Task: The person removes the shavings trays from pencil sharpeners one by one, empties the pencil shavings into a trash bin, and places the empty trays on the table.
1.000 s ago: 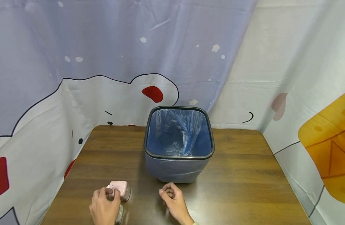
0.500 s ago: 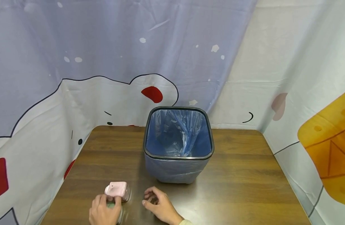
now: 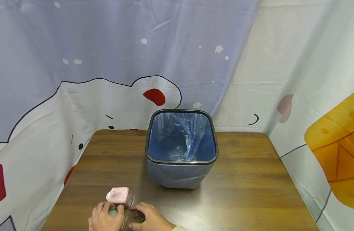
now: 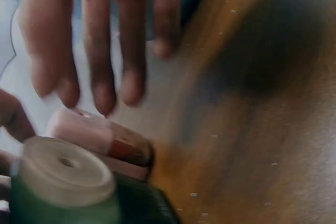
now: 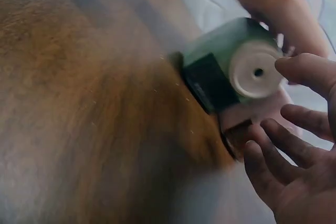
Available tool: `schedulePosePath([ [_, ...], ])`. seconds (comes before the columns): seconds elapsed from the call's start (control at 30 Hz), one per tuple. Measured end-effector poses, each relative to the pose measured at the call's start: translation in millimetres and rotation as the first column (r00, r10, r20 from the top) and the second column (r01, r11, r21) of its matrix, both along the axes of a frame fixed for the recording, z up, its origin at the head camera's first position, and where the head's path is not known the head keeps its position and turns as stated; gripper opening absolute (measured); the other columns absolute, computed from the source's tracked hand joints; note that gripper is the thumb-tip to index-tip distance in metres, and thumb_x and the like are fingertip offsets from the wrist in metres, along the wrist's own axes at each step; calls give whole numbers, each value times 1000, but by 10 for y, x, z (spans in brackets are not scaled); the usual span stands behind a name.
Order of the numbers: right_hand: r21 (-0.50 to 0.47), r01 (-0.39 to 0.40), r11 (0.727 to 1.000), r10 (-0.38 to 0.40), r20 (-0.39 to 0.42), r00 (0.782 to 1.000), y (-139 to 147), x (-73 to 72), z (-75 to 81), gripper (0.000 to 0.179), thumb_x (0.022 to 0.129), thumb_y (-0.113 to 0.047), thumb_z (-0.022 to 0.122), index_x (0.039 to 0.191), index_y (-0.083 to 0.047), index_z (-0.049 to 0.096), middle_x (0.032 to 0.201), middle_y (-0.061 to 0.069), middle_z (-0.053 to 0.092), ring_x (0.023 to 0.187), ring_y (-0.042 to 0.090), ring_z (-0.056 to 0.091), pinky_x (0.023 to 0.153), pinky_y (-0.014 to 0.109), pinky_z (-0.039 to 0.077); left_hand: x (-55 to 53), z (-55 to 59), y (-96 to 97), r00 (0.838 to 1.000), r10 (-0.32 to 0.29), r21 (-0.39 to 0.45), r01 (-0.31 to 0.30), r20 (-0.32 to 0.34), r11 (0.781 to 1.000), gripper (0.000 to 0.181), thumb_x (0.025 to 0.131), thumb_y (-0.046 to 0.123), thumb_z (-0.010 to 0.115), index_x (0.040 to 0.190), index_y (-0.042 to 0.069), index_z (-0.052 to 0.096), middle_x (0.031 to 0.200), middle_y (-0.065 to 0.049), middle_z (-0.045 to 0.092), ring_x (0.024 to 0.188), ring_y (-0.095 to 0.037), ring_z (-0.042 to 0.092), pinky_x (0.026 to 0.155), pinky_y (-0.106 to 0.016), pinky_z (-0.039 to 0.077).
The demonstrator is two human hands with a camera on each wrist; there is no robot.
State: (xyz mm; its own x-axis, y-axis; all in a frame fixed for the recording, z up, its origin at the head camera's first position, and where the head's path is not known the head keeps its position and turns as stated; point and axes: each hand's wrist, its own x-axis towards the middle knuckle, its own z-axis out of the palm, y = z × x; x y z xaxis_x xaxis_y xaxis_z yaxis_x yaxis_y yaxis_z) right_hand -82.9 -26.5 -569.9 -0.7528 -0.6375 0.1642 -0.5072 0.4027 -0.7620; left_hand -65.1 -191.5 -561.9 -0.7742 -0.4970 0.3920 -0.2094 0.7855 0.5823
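My left hand (image 3: 105,218) grips a green pencil sharpener (image 3: 112,213) near the table's front left, fingers and thumb round its upper part. The right wrist view shows the sharpener's cream round face (image 5: 251,83) with a small centre hole, and a dark drawer below it. My right hand (image 3: 152,219) is beside it with spread, slightly bent fingers; in the right wrist view its thumb (image 5: 302,72) overlaps the edge of the round face. A pink pencil sharpener (image 3: 119,195) stands just behind the green one, close to my left fingertips.
A blue-grey waste bin (image 3: 180,176) with a dark rim and a translucent bag lining stands on the wooden table (image 3: 246,186), right of and behind the sharpeners. A patterned curtain (image 3: 102,38) hangs behind the table and at both sides.
My right hand has moved left from in front of the bin to the green sharpener. My left hand has shifted slightly down, and the green top has come into sight between its fingers.
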Motion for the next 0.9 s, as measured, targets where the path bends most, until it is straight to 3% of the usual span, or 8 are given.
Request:
schedulePosePath([
  [0.07,31,-10,999,12,-40,999,-49,2,-5,42,82,-33,68,118,-15,58,103,-5,60,89,-2,52,74,8,39,18,99,-22,987,-17,16,15,159,1000,28,64,31,68,76,6,64,96,-16,60,93,-38,49,74,-57,34],
  [0.13,53,-13,998,17,-61,998,-85,5,-6,45,81,-36,69,119,-16,57,106,-6,59,93,-1,53,76,9,39,35,190,-50,941,-46,21,42,335,999,42,66,39,70,88,5,64,108,-20,52,101,-43,43,78,-61,32],
  [0.23,75,-9,997,15,-71,997,-130,11,-25,49,80,-38,70,121,-16,55,111,-6,58,99,1,54,80,11,40,40,282,-105,830,-114,36,112,546,993,70,64,50,72,110,0,55,118,-31,35,105,-54,32,78,-68,31],
  [0.3,80,0,997,6,-76,997,-155,20,-47,52,79,-38,70,122,-16,54,112,-5,58,102,3,54,82,13,41,38,308,-140,755,-167,71,159,634,985,84,61,51,74,119,-3,47,117,-37,27,103,-60,27,77,-70,31],
  [0.4,76,11,997,-4,-94,996,-195,31,-82,56,77,-37,72,125,-14,52,113,-3,59,102,4,54,82,14,42,30,304,-183,681,-235,115,218,693,969,88,61,47,77,121,-8,42,110,-43,26,97,-63,27,75,-68,32],
  [0.47,64,10,998,-3,-103,995,-224,37,-106,58,77,-35,73,126,-14,51,115,-3,58,103,4,53,82,15,42,24,297,-198,668,-260,129,239,697,962,86,63,43,77,120,-10,41,106,-45,28,94,-62,29,74,-64,33],
  [0.53,49,1,999,5,-121,993,-253,38,-127,59,77,-34,74,127,-14,51,116,-3,57,105,3,52,84,15,42,21,300,-206,671,-270,128,255,691,958,83,64,40,76,119,-11,41,103,-45,31,91,-61,31,73,-61,33],
  [0.9,114,-6,993,37,-271,962,-382,52,-217,63,69,-21,79,122,-4,49,115,2,56,106,4,52,90,10,37,42,364,-194,703,-298,113,298,645,948,80,62,38,75,116,-13,45,104,-41,39,88,-57,38,74,-56,31],
])
